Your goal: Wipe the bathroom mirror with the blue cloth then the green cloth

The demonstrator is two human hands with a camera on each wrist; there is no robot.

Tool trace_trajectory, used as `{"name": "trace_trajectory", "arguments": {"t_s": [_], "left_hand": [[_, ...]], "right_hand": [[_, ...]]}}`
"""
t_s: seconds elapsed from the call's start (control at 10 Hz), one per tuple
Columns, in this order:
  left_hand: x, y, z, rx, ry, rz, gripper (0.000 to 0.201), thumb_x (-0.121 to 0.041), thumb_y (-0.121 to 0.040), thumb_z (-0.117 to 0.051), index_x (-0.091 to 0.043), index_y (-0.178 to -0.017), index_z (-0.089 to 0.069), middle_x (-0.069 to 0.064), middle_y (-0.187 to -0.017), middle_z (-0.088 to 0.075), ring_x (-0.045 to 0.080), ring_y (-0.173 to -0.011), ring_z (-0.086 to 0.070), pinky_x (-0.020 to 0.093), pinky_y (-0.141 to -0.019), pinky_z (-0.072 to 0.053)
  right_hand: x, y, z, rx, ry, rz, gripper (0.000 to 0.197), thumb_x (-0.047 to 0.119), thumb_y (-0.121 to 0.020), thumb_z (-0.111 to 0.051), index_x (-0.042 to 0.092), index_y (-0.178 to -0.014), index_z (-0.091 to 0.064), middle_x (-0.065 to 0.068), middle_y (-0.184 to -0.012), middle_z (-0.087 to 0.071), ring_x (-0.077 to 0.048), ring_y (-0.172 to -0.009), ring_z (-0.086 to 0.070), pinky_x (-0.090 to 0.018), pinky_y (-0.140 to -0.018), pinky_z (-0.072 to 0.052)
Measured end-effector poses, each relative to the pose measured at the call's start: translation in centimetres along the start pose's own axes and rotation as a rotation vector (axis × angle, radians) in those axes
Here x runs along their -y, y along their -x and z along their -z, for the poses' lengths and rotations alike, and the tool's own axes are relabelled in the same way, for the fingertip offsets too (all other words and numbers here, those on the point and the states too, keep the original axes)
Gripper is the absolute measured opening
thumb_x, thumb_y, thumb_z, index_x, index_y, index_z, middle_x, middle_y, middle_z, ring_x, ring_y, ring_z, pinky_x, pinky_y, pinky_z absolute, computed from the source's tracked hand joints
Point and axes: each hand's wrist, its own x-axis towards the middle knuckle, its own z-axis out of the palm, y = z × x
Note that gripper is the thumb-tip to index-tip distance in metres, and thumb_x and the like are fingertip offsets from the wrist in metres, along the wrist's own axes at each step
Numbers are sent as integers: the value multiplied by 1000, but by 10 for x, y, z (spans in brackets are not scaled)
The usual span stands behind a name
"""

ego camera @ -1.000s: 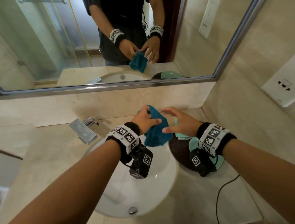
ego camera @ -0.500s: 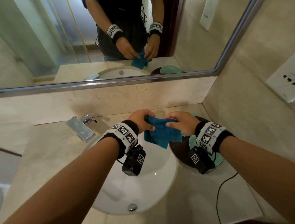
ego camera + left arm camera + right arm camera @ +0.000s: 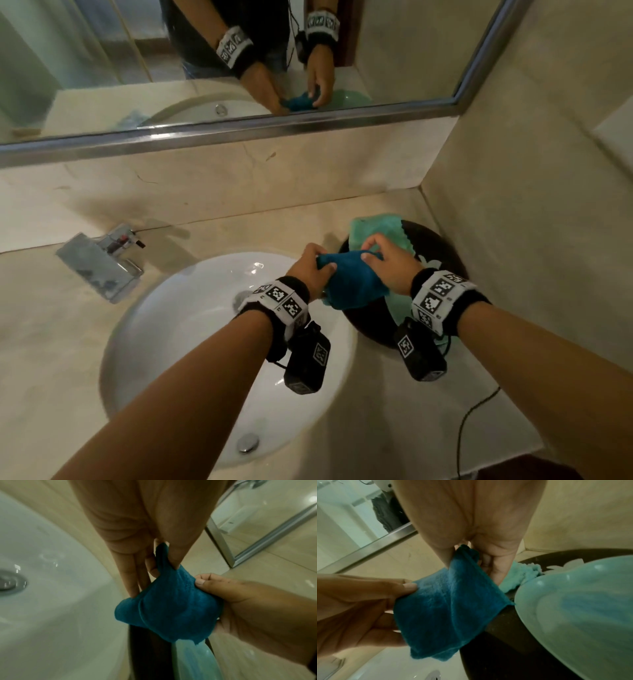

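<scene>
Both hands hold the blue cloth above the gap between the sink and a dark tray. My left hand pinches its left edge between thumb and fingers; the left wrist view shows the blue cloth hanging folded from that hand. My right hand pinches the cloth's right edge; the right wrist view shows the blue cloth in that hand. The green cloth lies on the tray behind my right hand, seen again as the green cloth. The mirror hangs above the counter.
A white sink sits below my left arm, with a chrome tap at its left. The dark round tray carries a pale green plate. A beige wall closes the right side. A black cable runs over the counter.
The hands with the blue cloth have moved down and right toward the tray. The right hand, open a second ago, now pinches the cloth. The head view has tilted downward.
</scene>
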Motion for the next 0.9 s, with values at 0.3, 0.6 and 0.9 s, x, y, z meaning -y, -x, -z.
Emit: {"name": "trace_trajectory", "arguments": {"t_s": [0.3, 0.6, 0.9], "left_hand": [[23, -20, -26, 2, 5, -16, 49, 9, -79, -57, -21, -105, -28, 24, -111, -50, 43, -87, -62, 53, -64, -57], [16, -38, -58, 35, 212, 40, 44, 14, -85, -50, -21, -108, -40, 12, -109, -51, 32, -93, -58, 40, -62, -57], [24, -27, -39, -57, -478, -48, 56, -19, -86, -65, -22, -137, -42, 12, -132, -42, 28, -112, -54, 30, -95, -43]], "right_hand": [[-32, -17, -20, 154, -78, -59, 35, 5, -83, -59, 16, -111, -41, -13, -93, -57, -27, -80, -58, -32, -66, -48], [-45, -27, -4, 107, 178, 10, 34, 3, -82, -58, 9, -115, -49, -13, -112, -56, -28, -103, -54, -26, -77, -39], [-52, -26, -10, 135, 459, 57, 52, 28, -84, -63, 25, -133, -46, -8, -132, -38, -29, -124, -36, -40, -105, -35]]}}
